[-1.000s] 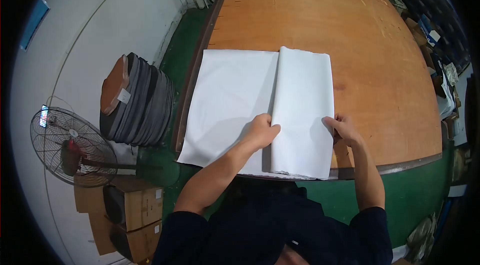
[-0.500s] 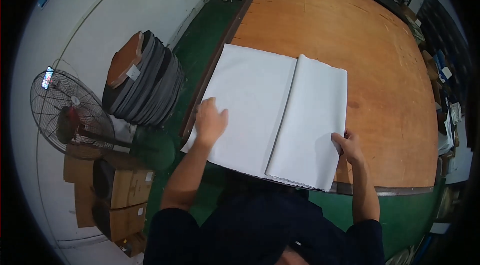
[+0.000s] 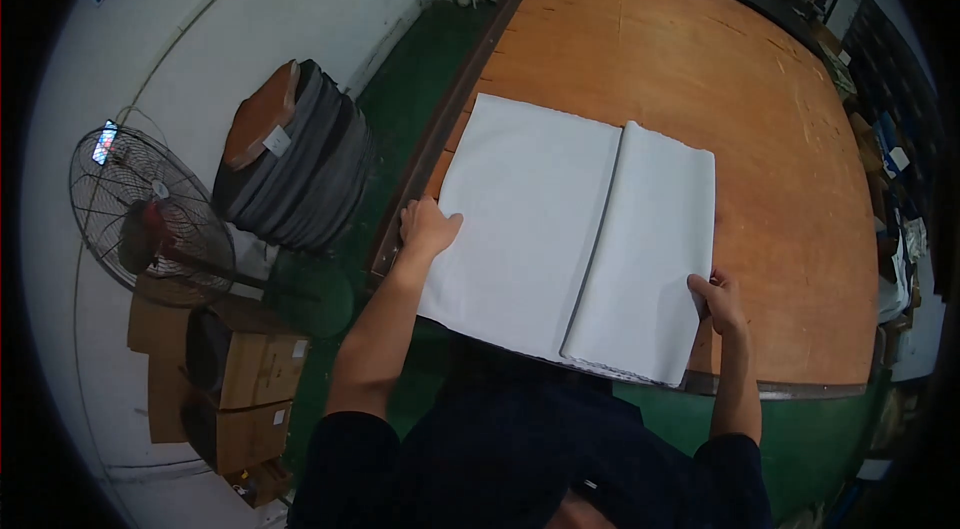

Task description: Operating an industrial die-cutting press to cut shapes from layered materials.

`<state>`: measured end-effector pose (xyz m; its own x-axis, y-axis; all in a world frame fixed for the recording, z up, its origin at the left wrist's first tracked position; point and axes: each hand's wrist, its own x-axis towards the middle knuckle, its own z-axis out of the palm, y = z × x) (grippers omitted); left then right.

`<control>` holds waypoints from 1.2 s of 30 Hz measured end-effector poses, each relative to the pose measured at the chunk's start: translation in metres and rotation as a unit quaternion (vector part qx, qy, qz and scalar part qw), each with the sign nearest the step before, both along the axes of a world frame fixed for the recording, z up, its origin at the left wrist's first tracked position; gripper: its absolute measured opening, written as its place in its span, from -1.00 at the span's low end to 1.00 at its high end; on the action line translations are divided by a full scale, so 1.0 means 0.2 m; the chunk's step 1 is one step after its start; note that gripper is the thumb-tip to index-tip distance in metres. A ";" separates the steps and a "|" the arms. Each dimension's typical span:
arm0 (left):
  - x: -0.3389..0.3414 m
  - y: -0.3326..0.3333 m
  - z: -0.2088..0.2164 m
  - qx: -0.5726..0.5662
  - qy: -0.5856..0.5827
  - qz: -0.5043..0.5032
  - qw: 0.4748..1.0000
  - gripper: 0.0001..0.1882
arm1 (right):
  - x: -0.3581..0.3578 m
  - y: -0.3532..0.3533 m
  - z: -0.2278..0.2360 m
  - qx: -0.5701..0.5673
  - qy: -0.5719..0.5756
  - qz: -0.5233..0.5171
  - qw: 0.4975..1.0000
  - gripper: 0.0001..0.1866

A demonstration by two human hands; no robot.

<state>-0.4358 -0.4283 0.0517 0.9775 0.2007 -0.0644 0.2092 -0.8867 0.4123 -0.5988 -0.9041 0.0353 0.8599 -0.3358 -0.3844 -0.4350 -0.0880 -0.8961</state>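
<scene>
A white cloth (image 3: 560, 219) lies on the near corner of a large wooden table (image 3: 700, 79), its right part folded over into a thicker strip (image 3: 650, 249). My left hand (image 3: 428, 227) grips the cloth's left edge at the table's rim. My right hand (image 3: 716, 299) pinches the right edge of the folded strip near its front corner. The cloth's front edge hangs slightly past the table edge toward me.
A stack of dark round discs with a brown top (image 3: 290, 164) stands on the green floor left of the table. A standing fan (image 3: 145, 214) and cardboard boxes (image 3: 225, 379) are farther left. Shelves with small items (image 3: 890, 159) line the right side.
My left hand moved from the middle of the cloth out to its left edge. The right hand stayed on the right edge. The view shifted slightly.
</scene>
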 end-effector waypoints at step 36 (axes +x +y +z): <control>-0.52 -1.43 0.54 0.008 -0.006 -0.447 0.894 -0.67 | -0.02 0.03 -0.03 0.060 -0.058 -0.028 0.996 -0.71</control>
